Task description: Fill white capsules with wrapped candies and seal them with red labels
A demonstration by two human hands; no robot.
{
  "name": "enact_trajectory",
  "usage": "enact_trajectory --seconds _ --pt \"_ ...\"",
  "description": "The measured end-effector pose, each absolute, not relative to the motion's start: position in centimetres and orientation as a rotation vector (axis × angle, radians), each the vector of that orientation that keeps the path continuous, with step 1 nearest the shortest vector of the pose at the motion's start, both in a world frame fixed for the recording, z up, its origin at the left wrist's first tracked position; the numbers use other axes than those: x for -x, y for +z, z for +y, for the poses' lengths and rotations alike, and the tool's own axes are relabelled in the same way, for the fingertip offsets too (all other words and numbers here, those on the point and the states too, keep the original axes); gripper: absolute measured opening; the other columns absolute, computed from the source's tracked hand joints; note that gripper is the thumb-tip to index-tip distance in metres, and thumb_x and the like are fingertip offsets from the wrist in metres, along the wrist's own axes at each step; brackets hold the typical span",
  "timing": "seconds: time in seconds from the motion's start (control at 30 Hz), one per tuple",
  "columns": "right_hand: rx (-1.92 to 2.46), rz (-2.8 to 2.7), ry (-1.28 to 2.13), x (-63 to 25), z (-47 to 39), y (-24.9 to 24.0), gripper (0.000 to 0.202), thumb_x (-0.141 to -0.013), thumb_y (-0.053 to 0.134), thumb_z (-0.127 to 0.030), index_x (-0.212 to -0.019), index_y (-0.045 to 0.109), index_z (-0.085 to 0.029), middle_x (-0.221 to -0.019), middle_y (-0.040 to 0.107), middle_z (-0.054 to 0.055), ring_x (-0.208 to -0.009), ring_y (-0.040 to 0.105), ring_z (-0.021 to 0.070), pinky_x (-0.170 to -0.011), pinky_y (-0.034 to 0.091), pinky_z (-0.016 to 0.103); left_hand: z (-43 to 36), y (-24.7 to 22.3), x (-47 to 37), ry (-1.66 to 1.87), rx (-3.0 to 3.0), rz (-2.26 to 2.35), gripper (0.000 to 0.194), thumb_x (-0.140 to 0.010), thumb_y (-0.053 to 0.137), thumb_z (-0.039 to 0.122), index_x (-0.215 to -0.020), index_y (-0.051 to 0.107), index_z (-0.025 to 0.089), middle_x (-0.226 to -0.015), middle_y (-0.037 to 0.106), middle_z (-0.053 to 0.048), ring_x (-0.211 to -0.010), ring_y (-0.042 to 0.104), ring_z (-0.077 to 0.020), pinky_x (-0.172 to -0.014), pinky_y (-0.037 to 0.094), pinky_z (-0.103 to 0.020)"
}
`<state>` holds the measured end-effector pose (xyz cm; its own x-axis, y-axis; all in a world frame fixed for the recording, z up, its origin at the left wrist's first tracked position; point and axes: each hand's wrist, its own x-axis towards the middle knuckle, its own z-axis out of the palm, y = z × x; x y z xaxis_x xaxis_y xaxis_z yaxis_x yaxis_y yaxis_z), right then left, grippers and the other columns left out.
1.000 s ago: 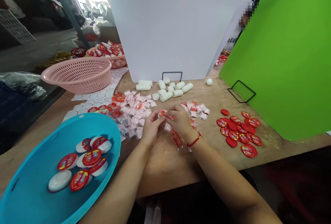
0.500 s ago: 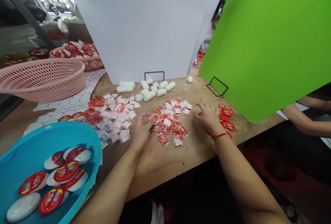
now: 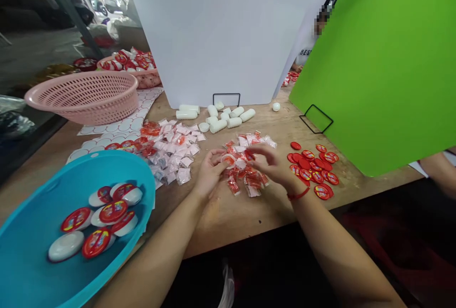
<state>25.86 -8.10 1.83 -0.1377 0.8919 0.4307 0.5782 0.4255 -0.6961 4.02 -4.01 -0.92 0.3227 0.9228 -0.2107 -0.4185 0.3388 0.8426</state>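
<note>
My left hand [image 3: 208, 171] is closed around a small white cup [image 3: 228, 160] with something orange-red inside. My right hand [image 3: 273, 168] comes in from the other side, its fingertips pinching a small red disc [image 3: 250, 155] just right of the cup. Below and around both hands lies a pile of clear packets [image 3: 253, 190] with red and pink contents. Loose red printed discs [image 3: 315, 165] are scattered to the right of my right hand. Left of my left hand is a larger heap of pale pink packets [image 3: 178, 144].
A blue basin [image 3: 147, 175] at left holds white containers with red lids. Behind it stand a pink basket [image 3: 85, 108] and a filled basket [image 3: 149, 79]. White cup stacks [image 3: 218, 126] lie before a white board [image 3: 221, 32]; a green board [image 3: 384, 70] leans at right. A person's arm [image 3: 440, 172] shows beyond.
My right hand has moved left from the red discs to the cup, bringing one disc with it. My left hand still holds the cup. The view has shifted somewhat left.
</note>
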Motion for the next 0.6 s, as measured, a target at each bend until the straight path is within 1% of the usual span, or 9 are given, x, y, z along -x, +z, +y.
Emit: enact_trajectory --seconds 0.1,0.2,0.27,0.3,0.37,0.4,0.5,0.6 --pt "1.126 -1.997 0.451 -21.8 -6.3 2.3 0.030 -0.097 0.062 -0.036 -0.124 0.070 -0.026 -0.122 0.070 0.010 -0.118 0.063 0.0241 -0.105 0.050 0.044 -3.6 -1.2 -3.9 1.053 -0.776 0.807 0.049 -0.060 0.088 0.031 -0.097 0.060 0.018 -0.081 0.074 0.000 -0.067 0.065 -0.0117 -0.064 0.048 -0.021" --pt "1.104 -2.047 0.430 -20.2 -4.8 1.8 0.029 -0.101 0.055 -0.033 -0.124 0.071 -0.025 -0.120 0.068 0.011 -0.117 0.062 0.0242 -0.104 0.050 0.046 -3.1 -1.8 -3.6 1.061 -0.831 0.822 0.041 -0.063 0.082 0.026 -0.099 0.064 0.016 -0.078 0.073 0.000 -0.067 0.065 -0.0118 -0.065 0.047 -0.021" --pt "1.070 -2.068 0.448 -20.2 -4.2 1.1 0.031 -0.098 0.061 -0.036 -0.125 0.069 -0.024 -0.118 0.068 0.011 -0.116 0.062 0.0248 -0.103 0.051 0.046 -2.7 -2.2 -3.5 1.056 -0.880 0.825 0.037 -0.065 0.077 0.023 -0.100 0.067 0.015 -0.082 0.074 -0.001 -0.071 0.066 -0.0126 -0.068 0.048 -0.022" --pt "1.044 -2.081 0.449 -20.3 -4.0 0.6 0.036 -0.094 0.067 -0.039 -0.127 0.068 -0.024 -0.119 0.067 0.011 -0.116 0.062 0.0253 -0.103 0.051 0.046 -2.6 -2.4 -3.5 1.048 -0.894 0.834 0.036 -0.066 0.075 0.022 -0.101 0.068 0.015 -0.083 0.074 -0.002 -0.072 0.066 -0.0128 -0.069 0.048 -0.023" --pt "1.005 -2.092 0.420 -20.6 -3.8 -0.3 0.050 -0.087 0.076 -0.042 -0.131 0.064 -0.024 -0.122 0.064 0.011 -0.117 0.061 0.0265 -0.103 0.051 0.047 -2.5 -2.6 -3.5 1.025 -0.905 0.875 0.035 -0.068 0.072 0.023 -0.101 0.068 0.016 -0.083 0.073 -0.001 -0.069 0.064 -0.0122 -0.065 0.047 -0.023" --pt "0.995 -2.092 0.397 -20.7 -3.7 -0.8 0.052 -0.085 0.078 -0.041 -0.132 0.063 -0.024 -0.123 0.063 0.012 -0.117 0.060 0.0268 -0.103 0.052 0.048 -2.4 -2.7 -3.5 1.014 -0.911 0.903 0.033 -0.068 0.072 0.023 -0.100 0.068 0.016 -0.081 0.072 0.000 -0.065 0.062 -0.0113 -0.062 0.045 -0.022" --pt "1.004 -2.054 0.365 -20.5 -3.8 -1.7 0.041 -0.089 0.074 -0.036 -0.128 0.066 -0.026 -0.120 0.063 0.011 -0.114 0.061 0.0259 -0.100 0.053 0.047 -2.4 -2.9 -3.7 1.015 -0.962 0.950 0.026 -0.070 0.073 0.025 -0.095 0.068 0.016 -0.076 0.070 0.001 -0.061 0.057 -0.0093 -0.057 0.041 -0.020" --pt "1.025 -1.960 0.396 -20.4 -3.9 -2.1 0.037 -0.088 0.075 -0.035 -0.123 0.069 -0.027 -0.115 0.064 0.009 -0.110 0.062 0.0246 -0.098 0.054 0.045 -2.6 -2.7 -3.7 1.025 -0.971 0.903 0.023 -0.073 0.075 0.027 -0.092 0.070 0.016 -0.086 0.073 -0.001 -0.072 0.062 -0.0111 -0.065 0.046 -0.021"
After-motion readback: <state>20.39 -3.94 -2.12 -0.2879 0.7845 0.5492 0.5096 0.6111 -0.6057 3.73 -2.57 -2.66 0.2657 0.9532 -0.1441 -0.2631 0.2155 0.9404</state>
